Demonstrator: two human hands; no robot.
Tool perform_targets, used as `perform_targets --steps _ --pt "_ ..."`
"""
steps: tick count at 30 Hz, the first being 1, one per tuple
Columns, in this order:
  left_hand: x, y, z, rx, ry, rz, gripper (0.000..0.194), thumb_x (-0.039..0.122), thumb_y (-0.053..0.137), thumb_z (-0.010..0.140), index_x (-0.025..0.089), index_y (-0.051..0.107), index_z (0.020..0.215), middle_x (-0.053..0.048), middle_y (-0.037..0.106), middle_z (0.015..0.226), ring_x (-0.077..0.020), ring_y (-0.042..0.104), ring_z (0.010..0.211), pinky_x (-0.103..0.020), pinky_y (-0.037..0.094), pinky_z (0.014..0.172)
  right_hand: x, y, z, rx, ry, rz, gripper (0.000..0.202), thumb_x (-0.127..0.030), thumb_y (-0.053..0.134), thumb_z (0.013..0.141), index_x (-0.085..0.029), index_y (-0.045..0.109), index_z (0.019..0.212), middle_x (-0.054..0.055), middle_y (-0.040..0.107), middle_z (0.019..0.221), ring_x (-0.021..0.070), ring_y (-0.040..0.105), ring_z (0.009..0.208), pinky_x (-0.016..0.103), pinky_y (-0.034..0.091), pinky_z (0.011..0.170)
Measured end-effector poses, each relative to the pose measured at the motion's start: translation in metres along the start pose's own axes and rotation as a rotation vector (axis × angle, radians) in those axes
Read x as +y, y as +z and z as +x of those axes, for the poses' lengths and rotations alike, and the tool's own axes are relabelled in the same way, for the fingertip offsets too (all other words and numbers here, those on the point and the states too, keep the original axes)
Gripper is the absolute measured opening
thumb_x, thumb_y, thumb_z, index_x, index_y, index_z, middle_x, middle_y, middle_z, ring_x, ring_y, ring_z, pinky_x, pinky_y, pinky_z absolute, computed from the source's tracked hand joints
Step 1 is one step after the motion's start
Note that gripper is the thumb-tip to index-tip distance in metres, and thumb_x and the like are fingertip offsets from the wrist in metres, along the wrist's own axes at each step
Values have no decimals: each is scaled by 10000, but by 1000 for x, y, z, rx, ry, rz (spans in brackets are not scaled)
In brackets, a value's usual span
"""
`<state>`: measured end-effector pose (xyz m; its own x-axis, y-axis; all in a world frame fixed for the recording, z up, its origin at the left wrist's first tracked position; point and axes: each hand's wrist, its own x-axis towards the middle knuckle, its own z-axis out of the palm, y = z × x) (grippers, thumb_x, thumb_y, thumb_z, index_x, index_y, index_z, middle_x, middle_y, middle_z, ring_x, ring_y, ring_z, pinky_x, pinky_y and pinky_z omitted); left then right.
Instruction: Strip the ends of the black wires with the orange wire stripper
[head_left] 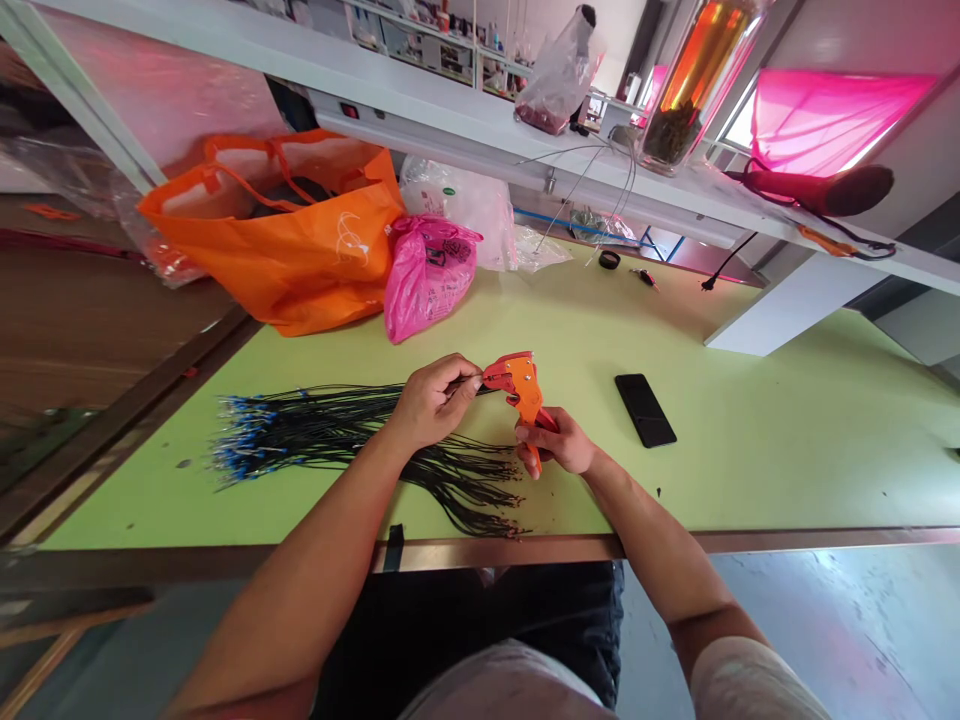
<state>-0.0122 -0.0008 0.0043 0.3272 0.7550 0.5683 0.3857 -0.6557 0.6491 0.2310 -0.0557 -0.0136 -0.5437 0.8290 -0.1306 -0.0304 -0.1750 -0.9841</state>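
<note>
My right hand [556, 442] is wrapped round the handles of an orange and red wire stripper [525, 388], held upright above the table. Pinched between the thumb and fingers of my left hand [439, 398] is a thin black wire, its end at the tool's red jaws. How far it reaches into them I cannot tell. Beneath my left hand lies a spread bundle of black wires [315, 425], with blue and silvery ends at the left. Their right-hand ends, some copper-coloured, fan out below the stripper near the table's front edge.
A black phone [646, 410] lies right of my right hand on the green table [750, 440]. Behind stand an orange bag [300, 250] and a pink plastic bag [431, 275]. A black tape roll [609, 260] sits further back, below a white shelf [450, 110] bearing a glass bottle [694, 85].
</note>
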Motion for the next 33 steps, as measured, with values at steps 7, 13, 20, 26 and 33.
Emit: perform_targets --steps 7,13,20,26,33 --pt "2 4 -1 30 0 -4 282 400 527 995 188 637 846 -7 633 741 -132 528 625 -260 431 622 8 -1 2 96 -45 -21 440 -516 777 884 -196 513 737 -59 534 472 98 481 348 231 327 378" --pt "-15 9 -2 -43 -93 -15 309 444 550 989 179 686 908 -9 681 775 -130 561 639 -253 444 631 10 -26 3 -150 -22 101 433 -460 801 869 -133 649 1109 121 760 948 236 776 802 210 354 448" --pt "-19 15 -7 -364 -29 188 341 431 513 1019 217 779 1027 -69 760 1031 -211 691 960 -316 521 862 16 -61 6 158 -92 263 439 -412 780 846 -181 609 1177 84 734 932 233 772 810 199 370 449" --pt "1 32 -16 -762 -33 148 378 407 501 1018 220 780 1191 -102 766 1175 -244 720 1049 -346 532 949 22 -67 10 211 -59 279 417 -359 784 840 -177 620 1177 82 743 930 228 772 777 199 386 446" --pt "3 17 -14 -939 -337 -287 505 473 564 970 204 664 1386 -91 770 1298 -218 753 1090 -317 567 963 22 -64 10 215 -58 259 413 -360 795 838 -174 637 1172 84 751 922 241 782 798 205 398 447"
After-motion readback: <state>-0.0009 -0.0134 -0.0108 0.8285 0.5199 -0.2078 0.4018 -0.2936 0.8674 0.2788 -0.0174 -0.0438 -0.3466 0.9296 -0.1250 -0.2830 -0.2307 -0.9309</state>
